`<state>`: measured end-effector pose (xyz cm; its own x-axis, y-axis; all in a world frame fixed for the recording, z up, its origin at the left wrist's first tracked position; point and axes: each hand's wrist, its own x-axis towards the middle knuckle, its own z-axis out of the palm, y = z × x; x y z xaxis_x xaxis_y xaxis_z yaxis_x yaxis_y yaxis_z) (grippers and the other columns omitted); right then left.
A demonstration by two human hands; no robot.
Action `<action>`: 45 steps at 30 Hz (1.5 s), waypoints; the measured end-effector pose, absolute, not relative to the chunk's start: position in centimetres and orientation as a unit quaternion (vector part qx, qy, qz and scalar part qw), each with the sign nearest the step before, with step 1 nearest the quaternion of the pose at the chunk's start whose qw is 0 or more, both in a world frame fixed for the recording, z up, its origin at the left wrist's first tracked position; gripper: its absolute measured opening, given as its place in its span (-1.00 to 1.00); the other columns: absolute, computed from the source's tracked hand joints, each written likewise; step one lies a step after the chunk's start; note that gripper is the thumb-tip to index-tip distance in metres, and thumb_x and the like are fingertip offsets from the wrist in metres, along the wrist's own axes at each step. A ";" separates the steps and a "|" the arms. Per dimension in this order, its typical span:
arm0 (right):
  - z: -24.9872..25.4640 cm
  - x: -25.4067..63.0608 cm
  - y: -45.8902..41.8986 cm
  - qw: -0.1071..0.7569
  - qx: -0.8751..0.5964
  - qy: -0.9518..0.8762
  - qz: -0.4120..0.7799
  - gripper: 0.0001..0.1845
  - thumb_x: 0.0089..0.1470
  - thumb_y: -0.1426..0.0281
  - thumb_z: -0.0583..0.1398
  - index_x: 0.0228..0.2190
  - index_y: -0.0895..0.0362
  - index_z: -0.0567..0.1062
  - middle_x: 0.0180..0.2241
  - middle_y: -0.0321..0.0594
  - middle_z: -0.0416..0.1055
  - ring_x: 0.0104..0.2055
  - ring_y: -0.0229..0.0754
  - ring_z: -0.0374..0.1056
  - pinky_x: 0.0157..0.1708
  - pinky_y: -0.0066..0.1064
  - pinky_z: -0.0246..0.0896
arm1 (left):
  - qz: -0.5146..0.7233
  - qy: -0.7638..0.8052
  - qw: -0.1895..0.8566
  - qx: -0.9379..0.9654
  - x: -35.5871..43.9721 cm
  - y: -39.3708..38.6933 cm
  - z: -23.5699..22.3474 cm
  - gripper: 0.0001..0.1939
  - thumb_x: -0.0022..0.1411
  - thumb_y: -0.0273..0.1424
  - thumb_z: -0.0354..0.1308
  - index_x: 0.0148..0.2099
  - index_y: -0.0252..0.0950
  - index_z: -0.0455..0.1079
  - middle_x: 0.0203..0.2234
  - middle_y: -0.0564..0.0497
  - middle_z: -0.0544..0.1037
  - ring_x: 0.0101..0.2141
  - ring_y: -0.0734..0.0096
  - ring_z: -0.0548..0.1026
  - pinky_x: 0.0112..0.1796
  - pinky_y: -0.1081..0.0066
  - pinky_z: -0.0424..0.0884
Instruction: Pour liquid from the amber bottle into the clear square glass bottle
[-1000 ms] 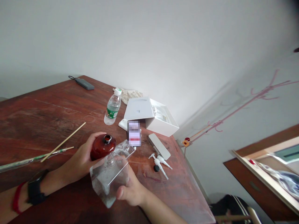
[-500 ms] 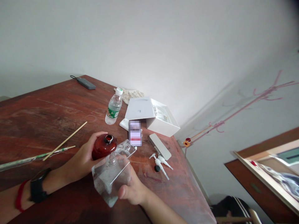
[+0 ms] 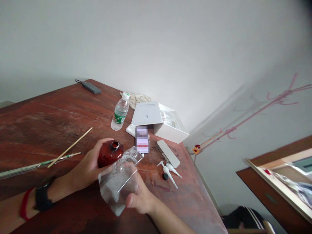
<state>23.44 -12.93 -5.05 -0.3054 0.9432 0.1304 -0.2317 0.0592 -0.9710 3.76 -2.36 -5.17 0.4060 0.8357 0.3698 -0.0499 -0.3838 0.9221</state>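
My left hand point(image 3: 94, 159) is wrapped round the side of a round amber bottle point(image 3: 110, 155), whose bare neck points up. In my right hand point(image 3: 137, 195) is a clear square bottle point(image 3: 117, 187) with no cap, tilted, its neck close to the amber bottle. A second clear bottle point(image 3: 133, 152) shows just behind it, partly hidden. Right of my hands lie white pump heads point(image 3: 169, 172) and a black cap point(image 3: 165, 176) on the wooden table point(image 3: 60, 126).
A water bottle point(image 3: 120, 112) stands behind the amber one, near a phone point(image 3: 142, 139) and an open white box point(image 3: 170, 133). A pale grey case point(image 3: 168, 152) lies to the right. Chopsticks point(image 3: 70, 147) lie at the left; a dark grey hub point(image 3: 91, 87) sits at the back.
The whole view has shifted slightly, so everything appears a little further right. Both hands keep their hold on the bottles.
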 end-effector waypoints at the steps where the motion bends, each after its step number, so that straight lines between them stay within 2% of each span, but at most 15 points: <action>1: -5.2 23.5 -12.9 0.489 -0.329 -0.538 0.603 -0.02 -0.19 -0.15 0.59 0.12 0.00 0.40 0.00 -0.09 0.47 -0.07 0.00 0.42 -0.01 -0.17 0.38 | 0.468 0.288 0.477 0.686 3.8 -2.4 -5.1 -0.21 0.21 0.04 0.43 0.32 -0.21 0.30 0.16 -0.24 0.62 0.04 -0.12 0.67 0.16 -0.01 0.56; 4: -5.3 23.6 -12.7 0.507 -0.308 -0.534 0.603 -0.03 -0.18 -0.11 0.59 0.13 -0.03 0.38 -0.02 -0.10 0.47 -0.11 0.00 0.44 -0.03 -0.14 0.38 | 0.474 0.301 0.479 0.675 3.9 -2.6 -4.9 -0.19 0.16 0.09 0.46 0.30 -0.20 0.34 0.12 -0.22 0.65 0.03 -0.13 0.68 0.13 0.02 0.58; 7: -4.6 24.0 -12.8 0.529 -0.292 -0.520 0.604 -0.06 -0.16 -0.09 0.58 0.13 -0.06 0.37 0.02 -0.10 0.47 -0.07 0.04 0.45 0.02 -0.11 0.36 | 0.470 0.302 0.475 0.680 4.0 -2.8 -4.6 -0.18 0.11 0.11 0.50 0.27 -0.19 0.38 0.08 -0.20 0.69 0.02 -0.14 0.69 0.14 0.02 0.58; 10: -3.3 24.7 -12.8 0.540 -0.309 -0.512 0.592 -0.07 -0.17 -0.04 0.57 0.13 -0.04 0.38 0.04 -0.07 0.45 0.00 0.07 0.44 0.02 -0.13 0.35 | 0.459 0.298 0.468 0.694 3.8 -2.8 -4.4 -0.16 0.04 0.07 0.58 0.24 -0.17 0.42 0.06 -0.17 0.70 0.04 -0.15 0.68 0.17 0.01 0.55; 14: -2.6 25.9 -12.6 0.563 -0.342 -0.509 0.555 -0.09 -0.20 -0.10 0.52 0.11 -0.02 0.43 0.00 -0.07 0.45 -0.06 0.09 0.45 -0.06 -0.12 0.40 | 0.450 0.282 0.477 0.700 3.5 -2.7 -4.3 -0.16 0.03 0.00 0.62 0.25 -0.16 0.41 0.04 -0.14 0.71 0.04 -0.11 0.69 0.15 0.04 0.56; 19: -3.5 26.9 -12.0 0.637 -0.350 -0.470 0.501 -0.02 -0.07 -0.09 0.45 0.29 0.00 0.37 -0.07 0.01 0.53 -0.08 0.16 0.49 -0.08 -0.01 0.47 | 0.431 0.257 0.483 0.718 3.2 -2.3 -4.5 -0.14 0.00 -0.07 0.66 0.27 -0.14 0.40 0.05 -0.11 0.71 0.05 -0.10 0.69 0.14 0.09 0.57; 23: -3.8 27.3 -11.5 0.668 -0.393 -0.435 0.459 0.06 -0.09 -0.21 0.42 0.34 -0.07 0.34 -0.05 -0.03 0.55 -0.02 0.22 0.52 -0.12 0.04 0.54 | 0.406 0.203 0.509 0.731 3.0 -2.3 -4.5 -0.12 -0.01 -0.16 0.69 0.29 -0.12 0.40 0.08 -0.10 0.69 0.05 -0.06 0.69 0.10 0.18 0.60; 26: -3.6 27.1 -11.2 0.666 -0.387 -0.447 0.455 -0.05 0.02 -0.18 0.39 0.30 -0.06 0.34 -0.05 -0.05 0.57 -0.11 0.16 0.56 -0.23 -0.04 0.56 | 0.383 0.162 0.548 0.726 3.0 -2.9 -4.1 -0.13 0.01 -0.19 0.69 0.31 -0.12 0.41 0.12 -0.09 0.68 0.06 -0.05 0.68 0.12 0.18 0.58; 30: -3.5 26.6 -11.0 0.643 -0.366 -0.482 0.470 -0.31 0.18 -0.06 0.39 0.16 0.00 0.37 -0.19 -0.12 0.60 -0.32 -0.02 0.56 -0.38 -0.22 0.51 | 0.338 0.119 0.614 0.703 3.1 -3.9 -3.9 -0.15 0.07 -0.09 0.66 0.33 -0.08 0.42 0.15 -0.08 0.66 0.08 -0.09 0.66 0.15 0.11 0.56; 32: -3.6 26.2 -11.0 0.635 -0.360 -0.490 0.476 -0.35 0.21 -0.07 0.38 0.12 0.02 0.37 -0.26 -0.17 0.60 -0.42 -0.09 0.53 -0.47 -0.30 0.45 | 0.332 0.113 0.623 0.699 3.1 -4.1 -4.2 -0.12 0.05 -0.05 0.66 0.34 -0.05 0.41 0.18 -0.09 0.64 0.13 -0.13 0.63 0.17 0.08 0.55; 36: -3.5 25.8 -10.9 0.618 -0.367 -0.500 0.482 -0.29 0.22 -0.11 0.38 0.15 0.03 0.33 -0.36 -0.27 0.57 -0.57 -0.19 0.43 -0.59 -0.40 0.36 | 0.325 0.118 0.634 0.692 3.2 -4.1 -4.6 -0.04 0.05 -0.02 0.66 0.40 -0.03 0.35 0.27 -0.13 0.57 0.25 -0.21 0.54 0.23 0.01 0.49; 42: -3.2 25.7 -11.1 0.592 -0.386 -0.518 0.481 -0.18 0.21 -0.19 0.35 0.22 0.05 0.29 -0.56 -0.44 0.45 -0.71 -0.28 0.27 -0.70 -0.50 0.22 | 0.314 0.071 0.672 0.667 3.4 -4.0 -3.8 -0.09 0.13 -0.02 0.62 0.39 -0.08 0.32 0.19 -0.14 0.61 0.18 -0.12 0.60 0.18 0.05 0.52; 45: -3.4 25.7 -11.3 0.592 -0.406 -0.511 0.473 -0.03 0.18 -0.21 0.37 0.33 0.04 0.19 -0.54 -0.43 0.47 -0.73 -0.28 0.25 -0.73 -0.51 0.16 | 0.297 0.061 0.693 0.654 3.3 -4.0 -3.4 -0.10 0.13 -0.05 0.63 0.39 -0.10 0.31 0.19 -0.15 0.61 0.20 -0.14 0.59 0.17 0.03 0.53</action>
